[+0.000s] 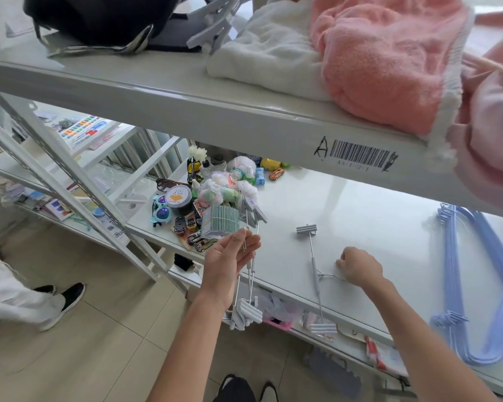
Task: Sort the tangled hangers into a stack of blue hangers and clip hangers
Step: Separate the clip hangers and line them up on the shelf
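The left hand [230, 256], fingers loosely curled, holds a bundle of light, rigid grey metal clip hangers [249, 285], while the right hand [359, 266] pinches the wire hook of a single grey clip hanger [314, 265] lying on the white shelf [360, 216], the likeliest snag point, with the stack of slim blue plastic hangers [476, 285] at 3 o'clock.

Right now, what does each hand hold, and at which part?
The left hand holds a bundle of clip hangers by the wire hooks. The right hand grips the wire hook of one clip hanger on the shelf.
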